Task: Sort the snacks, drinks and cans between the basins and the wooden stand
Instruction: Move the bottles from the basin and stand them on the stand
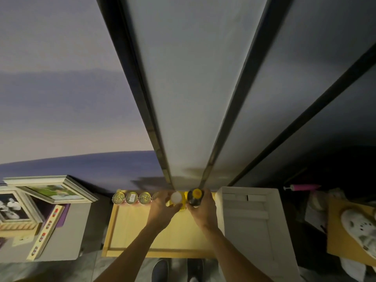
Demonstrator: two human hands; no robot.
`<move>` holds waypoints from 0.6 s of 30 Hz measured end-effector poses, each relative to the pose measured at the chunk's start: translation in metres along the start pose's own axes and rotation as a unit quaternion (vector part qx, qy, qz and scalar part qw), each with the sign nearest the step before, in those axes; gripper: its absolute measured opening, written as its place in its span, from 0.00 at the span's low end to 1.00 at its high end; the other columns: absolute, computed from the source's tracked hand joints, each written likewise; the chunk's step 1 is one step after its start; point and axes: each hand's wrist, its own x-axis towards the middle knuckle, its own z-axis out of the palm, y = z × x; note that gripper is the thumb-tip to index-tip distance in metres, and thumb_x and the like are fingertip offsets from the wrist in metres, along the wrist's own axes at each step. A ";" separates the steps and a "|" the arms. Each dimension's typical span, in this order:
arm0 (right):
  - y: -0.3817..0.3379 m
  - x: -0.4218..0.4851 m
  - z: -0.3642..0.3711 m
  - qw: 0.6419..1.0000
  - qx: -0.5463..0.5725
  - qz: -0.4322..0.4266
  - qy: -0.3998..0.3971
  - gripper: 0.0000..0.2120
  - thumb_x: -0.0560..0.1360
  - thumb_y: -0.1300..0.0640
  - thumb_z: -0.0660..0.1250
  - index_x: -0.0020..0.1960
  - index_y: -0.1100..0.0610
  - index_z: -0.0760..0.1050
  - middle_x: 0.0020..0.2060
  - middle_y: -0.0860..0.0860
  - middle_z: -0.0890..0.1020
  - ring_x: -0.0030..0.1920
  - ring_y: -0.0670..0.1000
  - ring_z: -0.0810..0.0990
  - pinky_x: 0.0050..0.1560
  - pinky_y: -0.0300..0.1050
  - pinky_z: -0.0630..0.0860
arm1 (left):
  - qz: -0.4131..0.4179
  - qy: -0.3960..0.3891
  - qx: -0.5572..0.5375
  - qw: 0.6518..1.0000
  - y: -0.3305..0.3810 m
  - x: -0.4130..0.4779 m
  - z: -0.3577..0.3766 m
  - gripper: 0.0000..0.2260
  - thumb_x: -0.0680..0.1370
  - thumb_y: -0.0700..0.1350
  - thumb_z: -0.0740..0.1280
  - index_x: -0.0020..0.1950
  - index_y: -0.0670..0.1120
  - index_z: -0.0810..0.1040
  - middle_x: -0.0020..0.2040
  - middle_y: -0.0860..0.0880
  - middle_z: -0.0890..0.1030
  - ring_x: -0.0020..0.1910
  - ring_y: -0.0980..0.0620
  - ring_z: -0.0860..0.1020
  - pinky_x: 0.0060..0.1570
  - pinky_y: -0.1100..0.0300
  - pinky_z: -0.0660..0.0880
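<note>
I look straight down on the wooden stand (pixel 130 231), a pale tray-like top against the wall. Along its back edge stand three cans (pixel 131 198) side by side. My left hand (pixel 162 206) grips a yellow bottle with a white cap (pixel 176 197) just right of the cans. My right hand (pixel 200 208) grips a dark bottle with a yellow cap (pixel 195 196) beside it, at the stand's back right. No basins are in view.
A white slatted cabinet (pixel 254 220) adjoins the stand on the right. Framed pictures (pixel 50 192) and a long box lie on a grey surface at left. A pink pump (pixel 303 187) and a shoe on cardboard (pixel 358 226) are at far right. My feet show below.
</note>
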 end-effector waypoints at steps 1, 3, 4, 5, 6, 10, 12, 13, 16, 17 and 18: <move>0.001 0.000 0.001 1.000 0.000 -0.001 0.001 0.38 0.69 0.49 0.85 0.72 0.52 0.70 0.64 0.49 0.82 0.66 0.52 0.82 0.66 0.45 0.80 | -0.004 -0.002 -0.004 1.000 0.001 -0.002 0.002 0.21 0.71 0.41 0.83 0.55 0.58 0.78 0.55 0.58 0.80 0.56 0.54 0.81 0.47 0.68 0.81; 0.004 0.000 0.003 1.000 -0.001 -0.002 0.004 0.38 0.69 0.49 0.85 0.72 0.52 0.70 0.64 0.49 0.82 0.66 0.52 0.82 0.67 0.47 0.80 | -0.006 -0.002 -0.005 1.000 0.004 -0.002 0.005 0.20 0.72 0.40 0.82 0.57 0.54 0.78 0.53 0.58 0.80 0.55 0.53 0.80 0.44 0.73 0.78; 0.005 0.000 0.003 1.000 -0.004 -0.004 0.005 0.38 0.69 0.49 0.85 0.72 0.52 0.70 0.64 0.49 0.82 0.65 0.51 0.82 0.66 0.47 0.80 | -0.004 0.003 -0.004 1.000 0.007 -0.002 0.005 0.20 0.72 0.40 0.82 0.58 0.53 0.78 0.53 0.56 0.80 0.54 0.53 0.80 0.44 0.75 0.77; 0.006 0.000 0.003 1.000 -0.007 -0.004 0.006 0.38 0.70 0.48 0.84 0.72 0.52 0.70 0.64 0.48 0.82 0.65 0.51 0.83 0.66 0.46 0.81 | 0.000 0.009 -0.001 1.000 0.009 -0.001 0.005 0.20 0.73 0.40 0.82 0.58 0.53 0.78 0.54 0.55 0.81 0.53 0.53 0.79 0.44 0.77 0.76; 0.007 0.000 0.003 1.000 -0.008 -0.004 0.004 0.37 0.70 0.48 0.84 0.72 0.52 0.70 0.64 0.48 0.82 0.65 0.51 0.83 0.66 0.47 0.81 | 0.006 0.011 0.004 1.000 0.010 -0.001 0.005 0.20 0.73 0.41 0.82 0.58 0.53 0.78 0.54 0.53 0.81 0.53 0.54 0.79 0.43 0.78 0.75; 0.005 0.000 -0.003 0.999 -0.023 -0.007 -0.026 0.36 0.68 0.42 0.84 0.69 0.47 0.70 0.63 0.45 0.82 0.62 0.49 0.83 0.62 0.46 0.82 | -0.004 0.011 0.012 1.000 0.006 0.002 0.006 0.21 0.71 0.44 0.83 0.58 0.55 0.78 0.52 0.57 0.80 0.54 0.51 0.81 0.45 0.72 0.78; 0.004 -0.003 -0.009 0.999 -0.025 -0.014 -0.031 0.38 0.67 0.37 0.83 0.69 0.45 0.70 0.64 0.43 0.81 0.62 0.47 0.83 0.61 0.47 0.82 | 0.004 -0.001 0.033 0.999 0.005 0.002 0.002 0.24 0.70 0.49 0.84 0.61 0.57 0.77 0.54 0.58 0.80 0.56 0.49 0.82 0.52 0.58 0.82; 0.003 -0.005 -0.014 0.999 -0.028 -0.018 -0.028 0.38 0.66 0.35 0.82 0.69 0.44 0.69 0.64 0.43 0.81 0.62 0.47 0.82 0.61 0.47 0.82 | 0.014 -0.013 0.052 0.998 0.005 0.002 -0.002 0.26 0.70 0.53 0.84 0.63 0.57 0.77 0.57 0.57 0.80 0.58 0.49 0.81 0.55 0.52 0.82; -0.006 -0.015 -0.037 0.998 -0.047 -0.039 -0.014 0.40 0.65 0.32 0.80 0.71 0.44 0.69 0.64 0.43 0.79 0.64 0.48 0.81 0.60 0.49 0.81 | 0.037 -0.053 0.088 0.994 0.018 -0.003 -0.016 0.36 0.70 0.62 0.81 0.74 0.55 0.73 0.67 0.54 0.77 0.62 0.50 0.79 0.58 0.50 0.81; -0.013 -0.020 -0.048 0.998 -0.049 -0.045 -0.012 0.43 0.66 0.33 0.80 0.74 0.46 0.67 0.67 0.45 0.78 0.67 0.49 0.79 0.64 0.49 0.80 | 0.048 -0.061 0.095 0.992 0.024 -0.006 -0.021 0.38 0.70 0.65 0.79 0.76 0.56 0.71 0.69 0.54 0.76 0.64 0.51 0.79 0.60 0.50 0.81; -0.019 -0.025 -0.058 0.997 -0.052 -0.052 -0.009 0.46 0.68 0.34 0.79 0.78 0.49 0.65 0.71 0.47 0.76 0.71 0.51 0.76 0.68 0.50 0.78 | 0.063 -0.069 0.109 0.990 0.033 -0.009 -0.027 0.40 0.71 0.69 0.76 0.78 0.57 0.69 0.72 0.54 0.76 0.66 0.50 0.78 0.61 0.50 0.80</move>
